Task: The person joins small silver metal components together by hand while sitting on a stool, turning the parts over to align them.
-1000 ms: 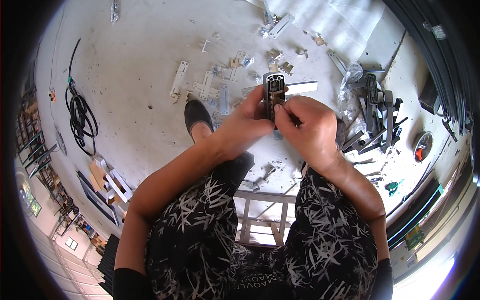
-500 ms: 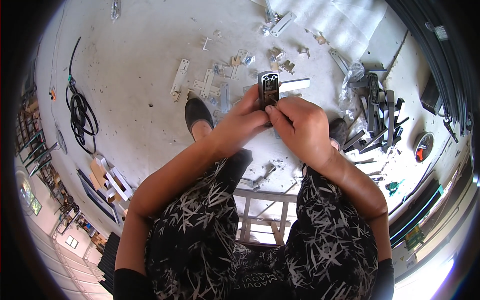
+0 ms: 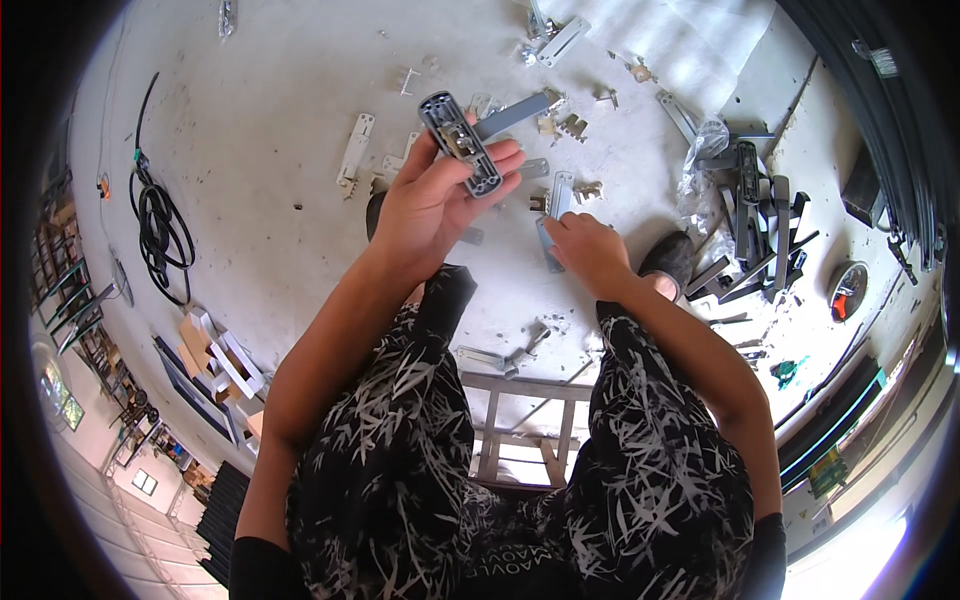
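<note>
The left hand [image 3: 428,208] curls its fingers around a dark-grey metal lever handle [image 3: 461,146], seemingly part-assembled: inner pieces seated, back uncovered. Rightward, the right hand [image 3: 592,256] bends its fingers beside a slotted silvery plate [image 3: 562,188] on pale concrete floor [image 3: 270,150]; grip unclear.

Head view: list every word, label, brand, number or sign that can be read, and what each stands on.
Black clothing, lower edge: pale lettering, its wording not copied here.
Grey fitting in the left hand: no lettering can be made out.
White slotted plate on the floor: too small to tell whether it is marked.
</note>
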`<state>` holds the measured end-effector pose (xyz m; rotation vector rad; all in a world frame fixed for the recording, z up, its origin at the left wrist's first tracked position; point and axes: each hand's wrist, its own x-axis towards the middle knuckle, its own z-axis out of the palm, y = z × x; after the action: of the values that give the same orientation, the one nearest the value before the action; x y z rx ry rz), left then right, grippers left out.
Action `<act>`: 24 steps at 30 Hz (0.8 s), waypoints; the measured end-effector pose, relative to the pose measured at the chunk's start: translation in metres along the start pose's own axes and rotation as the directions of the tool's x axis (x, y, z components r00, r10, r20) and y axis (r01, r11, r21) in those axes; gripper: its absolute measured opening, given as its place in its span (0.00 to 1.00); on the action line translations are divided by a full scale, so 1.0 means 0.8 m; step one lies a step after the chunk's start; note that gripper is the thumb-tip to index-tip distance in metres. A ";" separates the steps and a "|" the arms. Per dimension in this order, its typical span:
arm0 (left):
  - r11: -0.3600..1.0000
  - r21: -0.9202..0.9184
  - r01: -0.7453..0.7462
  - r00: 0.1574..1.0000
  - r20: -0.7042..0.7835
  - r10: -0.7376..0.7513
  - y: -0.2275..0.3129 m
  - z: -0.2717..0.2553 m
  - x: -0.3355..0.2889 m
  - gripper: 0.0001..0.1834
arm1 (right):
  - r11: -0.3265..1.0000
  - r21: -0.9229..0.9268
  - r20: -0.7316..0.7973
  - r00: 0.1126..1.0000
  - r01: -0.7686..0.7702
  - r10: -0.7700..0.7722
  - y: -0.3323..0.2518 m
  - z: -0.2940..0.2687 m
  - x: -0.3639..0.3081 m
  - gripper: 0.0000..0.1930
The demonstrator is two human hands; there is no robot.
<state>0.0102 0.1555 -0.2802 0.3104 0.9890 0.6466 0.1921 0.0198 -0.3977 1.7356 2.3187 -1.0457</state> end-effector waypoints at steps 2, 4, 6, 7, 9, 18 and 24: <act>1.000 0.009 0.001 1.000 0.010 -0.001 -0.001 -0.001 -0.002 0.21 | 0.993 -0.114 -0.150 0.988 0.014 -0.031 -0.009 0.019 0.012 0.13; 1.000 0.018 0.008 1.000 0.021 -0.008 -0.002 -0.002 -0.003 0.21 | 0.984 -0.177 -0.148 0.987 0.030 -0.057 -0.013 0.030 0.016 0.14; 0.999 0.037 0.022 1.000 0.004 -0.022 -0.002 -0.002 -0.002 0.21 | 0.970 -0.237 -0.142 0.986 0.047 -0.083 -0.013 0.034 0.020 0.14; 0.999 0.035 0.019 1.000 0.001 -0.019 -0.002 -0.002 -0.002 0.21 | 0.995 -0.087 -0.124 0.992 -0.042 0.031 -0.013 0.029 0.020 0.15; 0.999 0.045 0.018 1.000 0.007 -0.019 -0.002 -0.001 -0.003 0.21 | 0.990 0.062 -0.087 0.987 -0.126 0.132 -0.015 0.024 0.022 0.16; 0.997 0.047 0.069 0.997 0.030 -0.070 -0.003 0.001 -0.004 0.23 | 0.886 0.399 0.080 0.971 -0.238 0.225 -0.001 0.006 0.027 0.12; 0.993 0.035 0.114 0.989 0.088 -0.117 -0.003 -0.006 -0.010 0.25 | 0.680 0.732 -0.306 0.874 -0.038 0.378 -0.034 -0.128 -0.001 0.09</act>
<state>0.0037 0.1486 -0.2790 0.3036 0.9241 0.5089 0.2035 0.0717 -0.3059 2.6960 1.9158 -1.8366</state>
